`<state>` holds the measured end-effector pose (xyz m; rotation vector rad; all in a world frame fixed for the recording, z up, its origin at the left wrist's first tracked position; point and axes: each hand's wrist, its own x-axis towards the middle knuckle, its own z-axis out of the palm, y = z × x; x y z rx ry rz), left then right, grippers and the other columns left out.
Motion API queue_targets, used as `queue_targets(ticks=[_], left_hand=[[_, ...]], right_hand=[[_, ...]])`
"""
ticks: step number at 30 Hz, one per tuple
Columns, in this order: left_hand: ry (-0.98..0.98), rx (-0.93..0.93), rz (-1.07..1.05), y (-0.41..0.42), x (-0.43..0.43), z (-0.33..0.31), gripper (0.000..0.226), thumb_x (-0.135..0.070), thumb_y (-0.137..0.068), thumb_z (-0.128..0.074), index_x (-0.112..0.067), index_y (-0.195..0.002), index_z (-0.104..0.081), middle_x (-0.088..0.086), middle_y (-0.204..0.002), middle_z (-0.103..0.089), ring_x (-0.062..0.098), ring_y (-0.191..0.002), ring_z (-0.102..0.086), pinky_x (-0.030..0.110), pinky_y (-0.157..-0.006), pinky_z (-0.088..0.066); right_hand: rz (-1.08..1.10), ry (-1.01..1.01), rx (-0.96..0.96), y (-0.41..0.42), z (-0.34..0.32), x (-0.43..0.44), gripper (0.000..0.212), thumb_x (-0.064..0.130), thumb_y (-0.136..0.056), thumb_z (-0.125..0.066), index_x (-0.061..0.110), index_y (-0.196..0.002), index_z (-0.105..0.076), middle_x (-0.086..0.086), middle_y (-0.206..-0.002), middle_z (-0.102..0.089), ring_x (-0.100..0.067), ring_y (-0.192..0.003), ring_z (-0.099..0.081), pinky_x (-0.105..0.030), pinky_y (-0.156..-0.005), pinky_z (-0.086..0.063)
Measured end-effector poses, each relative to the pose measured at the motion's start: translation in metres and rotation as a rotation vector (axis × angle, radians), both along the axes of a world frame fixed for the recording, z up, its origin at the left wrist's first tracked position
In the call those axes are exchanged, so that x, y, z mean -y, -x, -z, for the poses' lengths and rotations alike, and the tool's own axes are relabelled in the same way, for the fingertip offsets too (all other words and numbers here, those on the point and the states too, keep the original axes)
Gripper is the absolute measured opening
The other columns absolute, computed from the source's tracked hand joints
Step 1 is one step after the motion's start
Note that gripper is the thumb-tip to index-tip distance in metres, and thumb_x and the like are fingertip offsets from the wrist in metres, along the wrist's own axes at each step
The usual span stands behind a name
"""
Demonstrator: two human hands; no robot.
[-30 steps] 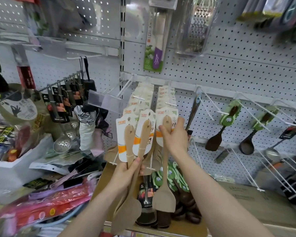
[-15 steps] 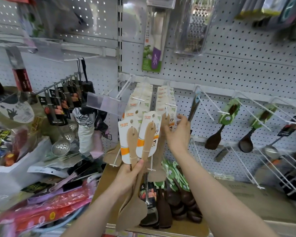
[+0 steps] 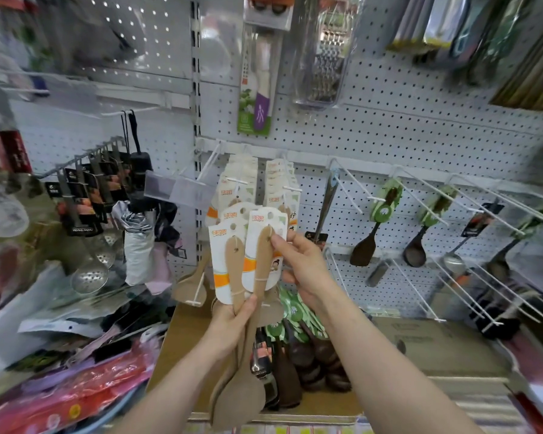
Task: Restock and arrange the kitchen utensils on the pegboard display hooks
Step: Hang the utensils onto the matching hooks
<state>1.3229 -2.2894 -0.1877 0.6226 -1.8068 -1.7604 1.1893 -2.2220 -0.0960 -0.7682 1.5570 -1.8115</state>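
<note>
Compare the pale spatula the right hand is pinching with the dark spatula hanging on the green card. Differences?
Colour: the pale spatula is light wood, the dark spatula deep brown. Card: white with an orange band on the pale one, green on the dark one. State: the left hand grips the pale one and the right hand pinches its top; the dark one hangs on the pegboard. Shared: both carded, blade down.
</note>
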Motion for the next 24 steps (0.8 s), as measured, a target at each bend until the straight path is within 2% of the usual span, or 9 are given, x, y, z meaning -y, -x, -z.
queue_targets(ticks=[2, 4, 6, 7, 9, 13, 16, 21, 24], left_hand=[[0.007, -0.006, 0.004, 0.001, -0.002, 0.000, 0.023, -0.018, -0.101, -0.044, -0.018, -0.107, -0.066, -0.012, -0.101, -0.068, -0.010, -0.088, -0.063, 0.004, -0.071, -0.045], [-0.023, -0.002, -0.018, 0.003, -0.001, 0.003, 0.025, -0.021, -0.101, -0.043, -0.014, -0.107, -0.066, -0.009, -0.089, -0.068, -0.003, -0.074, -0.064, 0.008, -0.063, -0.045], [-0.050, 0.004, -0.053, 0.002, 0.002, 0.005, 0.032, -0.024, -0.101, -0.043, -0.004, -0.101, -0.067, -0.009, -0.064, -0.053, 0.007, -0.055, -0.049, 0.014, -0.052, -0.036], [-0.054, 0.013, -0.072, 0.001, 0.004, 0.007, 0.034, -0.026, -0.100, -0.042, -0.002, -0.094, -0.066, -0.010, -0.056, -0.044, 0.008, -0.052, -0.041, 0.018, -0.051, -0.032], [-0.028, 0.015, -0.109, -0.003, 0.009, 0.008, 0.034, -0.028, -0.100, -0.042, -0.003, -0.087, -0.062, -0.009, -0.048, -0.040, 0.008, -0.049, -0.037, 0.023, -0.050, -0.031], [-0.025, 0.027, -0.148, -0.008, 0.016, 0.009, 0.034, -0.028, -0.100, -0.043, -0.001, -0.089, -0.062, -0.009, -0.048, -0.040, 0.006, -0.044, -0.037, 0.019, -0.044, -0.031], [-0.030, 0.013, -0.141, -0.009, 0.017, 0.011, 0.034, -0.029, -0.100, -0.042, -0.004, -0.087, -0.063, -0.010, -0.049, -0.038, 0.005, -0.045, -0.034, 0.020, -0.044, -0.029], [0.002, -0.001, -0.129, -0.009, 0.020, 0.010, 0.033, -0.027, -0.101, -0.040, -0.007, -0.083, -0.060, -0.010, -0.051, -0.039, 0.006, -0.046, -0.034, 0.022, -0.046, -0.028], [0.024, -0.017, -0.080, -0.007, 0.021, 0.010, 0.033, -0.027, -0.101, -0.038, -0.008, -0.081, -0.056, -0.008, -0.054, -0.036, 0.007, -0.047, -0.033, 0.022, -0.047, -0.028]], right_hand=[[-0.005, -0.004, 0.016, 0.001, -0.001, -0.002, 0.012, 0.021, -0.093, -0.066, 0.011, -0.097, -0.060, -0.004, -0.082, -0.070, -0.015, -0.055, -0.048, -0.019, -0.037, -0.033], [0.026, 0.011, 0.027, 0.002, -0.005, -0.005, 0.011, 0.019, -0.092, -0.066, 0.011, -0.099, -0.061, 0.000, -0.080, -0.073, -0.015, -0.063, -0.061, -0.020, -0.043, -0.048], [0.096, 0.026, 0.030, 0.005, -0.010, -0.006, 0.013, 0.018, -0.092, -0.067, 0.011, -0.102, -0.062, -0.003, -0.083, -0.074, -0.013, -0.064, -0.067, -0.020, -0.046, -0.053], [0.139, 0.020, 0.002, 0.009, -0.011, -0.006, 0.014, 0.018, -0.092, -0.067, 0.011, -0.103, -0.062, -0.006, -0.085, -0.074, -0.013, -0.063, -0.067, -0.020, -0.046, -0.053], [0.211, -0.013, -0.082, 0.017, -0.013, -0.005, 0.013, 0.019, -0.093, -0.067, 0.010, -0.102, -0.062, -0.006, -0.085, -0.072, -0.015, -0.061, -0.065, -0.022, -0.047, -0.053], [0.274, -0.115, -0.265, 0.028, -0.016, 0.003, 0.009, 0.024, -0.093, -0.067, 0.018, -0.094, -0.060, -0.007, -0.085, -0.071, -0.019, -0.054, -0.059, -0.027, -0.048, -0.052], [0.310, -0.146, -0.322, 0.034, -0.013, 0.009, 0.011, 0.028, -0.093, -0.066, 0.020, -0.093, -0.060, -0.013, -0.087, -0.071, -0.022, -0.050, -0.056, -0.036, -0.055, -0.054], [0.328, -0.155, -0.322, 0.042, -0.003, 0.015, 0.012, 0.030, -0.094, -0.064, 0.023, -0.087, -0.057, -0.011, -0.085, -0.071, -0.020, -0.048, -0.058, -0.028, -0.046, -0.048], [0.327, -0.152, -0.324, 0.048, 0.000, 0.022, 0.012, 0.032, -0.093, -0.066, 0.024, -0.090, -0.058, -0.008, -0.088, -0.072, -0.018, -0.053, -0.059, -0.028, -0.048, -0.049]])
